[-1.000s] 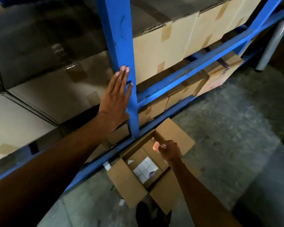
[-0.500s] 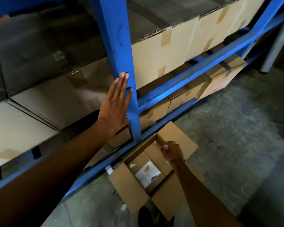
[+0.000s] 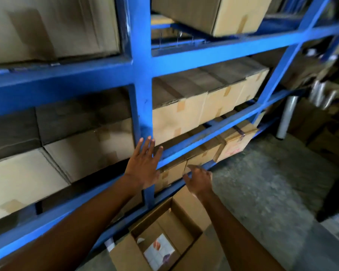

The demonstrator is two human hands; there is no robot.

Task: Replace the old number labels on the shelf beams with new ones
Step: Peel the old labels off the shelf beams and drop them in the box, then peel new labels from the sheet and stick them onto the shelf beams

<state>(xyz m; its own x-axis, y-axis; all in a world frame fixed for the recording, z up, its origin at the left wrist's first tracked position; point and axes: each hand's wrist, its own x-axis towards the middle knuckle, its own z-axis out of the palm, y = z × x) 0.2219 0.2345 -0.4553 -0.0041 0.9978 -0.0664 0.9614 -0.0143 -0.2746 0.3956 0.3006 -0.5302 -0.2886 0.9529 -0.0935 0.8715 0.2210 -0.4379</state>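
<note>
So we've got the left hand [image 3: 143, 169] flat on the blue upright [image 3: 142, 79], fingers straight and spread a bit, holding nothing, basically just bracing. The right hand [image 3: 199, 179] hangs in the air just in front of the lower beam [image 3: 207, 137], right of the upright, fingers loosely curled. Can't see anything pinched in it, but the shot's blurry, so a small sticker could hide there.

The open box [image 3: 186, 208] sits on the floor [image 3: 262, 192] near us, below both hands, and the white label sheet [image 3: 158, 250] lies inside it. No labels, old or new, readable on the beams from here.

Our guess is this is the bit where a spot on the beam gets picked and a label goes on. To do it well:

- keep the left hand planted for balance
- wipe or rub the beam face first, it looks scuffed
- peel the old one off completely before sticking the new one
- line the new label up with the beam edge, press from the middle outwards
</note>
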